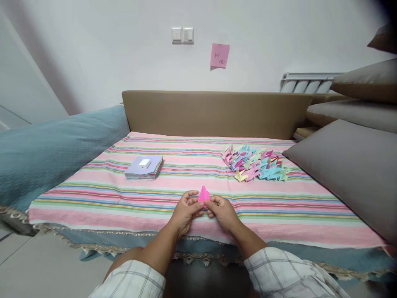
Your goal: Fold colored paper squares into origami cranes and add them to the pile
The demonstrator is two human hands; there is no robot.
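A small piece of bright pink folded paper (204, 195) is pinched between both hands above the striped cloth, its pointed end upward. My left hand (187, 210) grips its left side, thumb in front. From the right, my right hand (221, 209) closes thumb and fingers on the lower right side. On the right lies a group of many-coloured folded paper cranes (256, 163). To the left sits a stack of square coloured paper (144, 169), lavender on top, with a small white block (144, 164) resting on it.
The striped cloth (192, 155) covers a couch seat with a brown backrest (217, 114). A blue-covered armrest (71, 140) borders the left; grey cushions (350, 165) pile up on the right. A pink note (220, 56) and switches (182, 35) are on the wall.
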